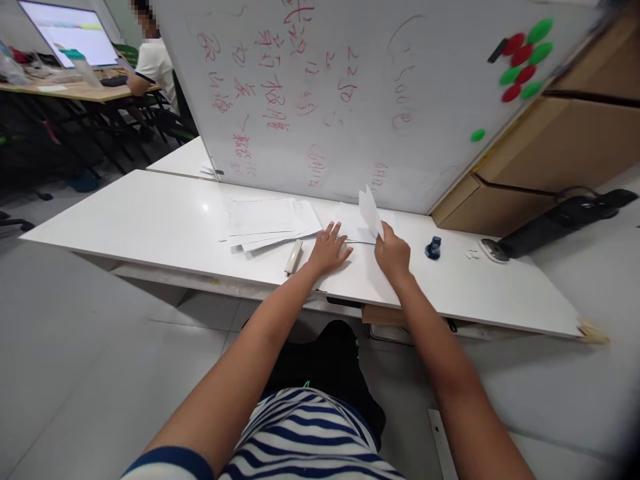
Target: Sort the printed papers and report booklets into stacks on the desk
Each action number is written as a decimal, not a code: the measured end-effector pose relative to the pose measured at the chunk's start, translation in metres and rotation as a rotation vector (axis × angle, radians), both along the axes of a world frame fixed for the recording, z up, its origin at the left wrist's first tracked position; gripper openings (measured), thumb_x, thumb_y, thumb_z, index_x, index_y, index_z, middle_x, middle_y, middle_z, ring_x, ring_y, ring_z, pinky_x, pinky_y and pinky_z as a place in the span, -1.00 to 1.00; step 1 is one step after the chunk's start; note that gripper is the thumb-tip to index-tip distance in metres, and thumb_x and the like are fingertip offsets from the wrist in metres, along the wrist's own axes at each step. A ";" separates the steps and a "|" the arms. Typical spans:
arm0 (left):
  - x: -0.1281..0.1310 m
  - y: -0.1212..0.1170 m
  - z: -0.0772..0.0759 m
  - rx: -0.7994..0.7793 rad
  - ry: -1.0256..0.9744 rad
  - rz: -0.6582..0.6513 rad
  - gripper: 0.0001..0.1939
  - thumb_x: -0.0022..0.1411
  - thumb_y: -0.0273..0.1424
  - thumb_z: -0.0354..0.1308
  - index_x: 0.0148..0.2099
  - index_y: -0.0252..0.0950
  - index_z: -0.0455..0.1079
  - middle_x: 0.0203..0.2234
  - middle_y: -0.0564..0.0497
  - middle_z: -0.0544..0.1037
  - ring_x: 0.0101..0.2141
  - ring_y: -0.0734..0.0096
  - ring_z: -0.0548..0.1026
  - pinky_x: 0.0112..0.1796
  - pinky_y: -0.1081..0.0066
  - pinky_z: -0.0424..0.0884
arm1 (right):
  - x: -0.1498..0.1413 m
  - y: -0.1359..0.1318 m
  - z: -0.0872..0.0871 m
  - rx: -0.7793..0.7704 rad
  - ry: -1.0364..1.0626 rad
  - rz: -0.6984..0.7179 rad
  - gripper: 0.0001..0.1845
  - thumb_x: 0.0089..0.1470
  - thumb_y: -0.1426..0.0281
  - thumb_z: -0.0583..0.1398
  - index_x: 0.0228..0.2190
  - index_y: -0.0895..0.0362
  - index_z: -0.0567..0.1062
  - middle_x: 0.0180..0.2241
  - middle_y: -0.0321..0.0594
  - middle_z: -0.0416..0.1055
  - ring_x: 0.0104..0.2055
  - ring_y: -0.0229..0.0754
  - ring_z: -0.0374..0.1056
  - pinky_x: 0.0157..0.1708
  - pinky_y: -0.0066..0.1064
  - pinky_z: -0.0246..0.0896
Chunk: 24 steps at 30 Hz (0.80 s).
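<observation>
My right hand (393,252) is closed on a sheet of white paper (370,211), which stands up bent above the desk. Fingers spread, my left hand (329,249) lies on the white desk (175,220) at the right edge of a fanned pile of papers (270,220). Other paper (350,220) lies flat behind and between the two hands. Just left of my left hand is a stapler (294,258), pale in colour. Whether the raised paper is one sheet or more, I cannot tell.
A whiteboard (310,93) with red writing and round magnets stands at the back of the desk. Cardboard boxes (560,147) are stacked at right. A small dark blue object (433,248) and a round white-and-dark item (494,251) lie right. A person (157,67) sits far left.
</observation>
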<state>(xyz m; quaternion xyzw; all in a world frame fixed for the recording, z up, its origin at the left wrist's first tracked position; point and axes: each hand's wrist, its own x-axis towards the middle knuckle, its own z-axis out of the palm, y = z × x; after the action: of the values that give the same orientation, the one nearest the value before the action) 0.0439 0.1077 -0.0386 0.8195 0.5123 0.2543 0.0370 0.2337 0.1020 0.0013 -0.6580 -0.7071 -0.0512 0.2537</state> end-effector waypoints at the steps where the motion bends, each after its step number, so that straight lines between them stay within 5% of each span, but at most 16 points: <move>1: -0.001 -0.005 0.004 -0.002 -0.055 -0.029 -0.57 0.36 -0.18 -0.09 0.15 -0.27 0.31 0.31 -0.14 0.13 0.33 0.14 -0.06 0.23 0.03 -0.01 | 0.003 -0.020 0.001 0.044 0.042 -0.006 -0.44 0.21 0.38 -0.11 0.21 0.18 0.19 -0.09 0.05 0.50 -0.14 0.09 0.44 -0.14 -0.17 0.27; 4: 0.000 -0.032 0.015 -0.146 -0.350 -0.110 -0.54 0.42 -0.19 -0.24 0.09 -0.26 0.39 0.09 -0.10 0.45 0.17 0.23 0.30 0.17 0.15 0.17 | 0.000 -0.080 -0.006 0.151 0.084 0.050 -0.37 0.20 0.41 -0.16 0.29 0.17 0.02 0.18 -0.01 0.28 0.16 0.03 0.27 0.07 -0.18 0.21; 7: 0.000 -0.079 0.025 -0.446 -0.837 -0.117 -0.36 0.43 -0.12 -0.45 0.13 -0.28 0.36 -0.04 -0.12 0.55 0.00 0.27 0.47 0.03 0.22 0.36 | -0.019 -0.125 -0.021 0.092 -0.043 0.211 -0.30 0.17 0.45 -0.12 0.33 0.04 -0.10 0.30 -0.18 0.06 0.36 -0.05 -0.07 0.26 -0.09 -0.07; 11: -0.011 -0.134 0.028 -0.843 -1.225 -0.110 -0.46 0.30 -0.05 0.02 0.15 -0.30 0.36 -0.09 -0.16 0.57 -0.08 0.17 0.53 -0.04 0.22 0.42 | -0.049 -0.154 -0.041 -0.100 -0.133 0.403 -0.19 0.12 0.52 -0.04 0.34 -0.01 -0.20 0.35 -0.18 -0.11 0.40 -0.02 -0.27 0.32 0.07 -0.39; 15: -0.034 -0.153 0.015 -0.960 -1.272 0.091 -0.54 0.12 -0.13 0.25 -0.02 -0.33 0.48 -0.16 -0.16 0.60 -0.12 0.07 0.54 -0.08 0.16 0.43 | -0.044 -0.170 -0.053 -0.257 -0.019 0.571 -0.03 0.08 0.30 0.16 0.34 -0.02 -0.29 0.38 -0.14 -0.31 0.41 0.09 -0.38 0.30 0.18 -0.49; 17: -0.045 -0.155 0.005 -0.946 -1.254 0.147 -0.56 0.06 -0.12 0.29 -0.12 -0.33 0.51 -0.20 -0.13 0.62 -0.13 0.06 0.54 -0.08 0.15 0.43 | -0.029 -0.177 -0.057 -0.257 0.166 0.492 0.02 0.05 0.15 0.20 0.33 -0.06 -0.28 0.39 -0.16 -0.32 0.41 0.09 -0.39 0.31 0.16 -0.43; 21: -0.060 -0.160 -0.013 -1.011 -1.345 0.130 -0.50 -0.04 -0.12 0.38 -0.12 -0.35 0.51 -0.24 -0.12 0.63 -0.19 0.10 0.56 -0.10 0.16 0.45 | -0.005 -0.186 -0.073 0.015 0.804 -0.091 -0.11 0.11 0.08 0.13 0.30 -0.07 -0.21 0.38 -0.10 -0.26 0.40 -0.03 -0.23 0.29 0.02 -0.10; 24: -0.063 -0.163 -0.024 -1.067 -1.401 0.096 -0.46 -0.07 -0.14 0.41 -0.09 -0.37 0.50 -0.22 -0.15 0.62 -0.19 0.12 0.57 -0.09 0.17 0.45 | -0.004 -0.186 -0.086 -0.118 1.255 -0.240 -0.12 0.02 0.07 0.22 0.25 -0.03 -0.03 0.32 0.02 -0.04 0.30 0.03 0.07 0.15 -0.02 0.19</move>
<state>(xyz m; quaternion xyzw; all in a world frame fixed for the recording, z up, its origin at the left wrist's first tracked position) -0.0190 -0.0556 -0.0624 0.3262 0.4562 0.4265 0.7096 0.2294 -0.0840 -0.0851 -0.6501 -0.3471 0.3548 0.5752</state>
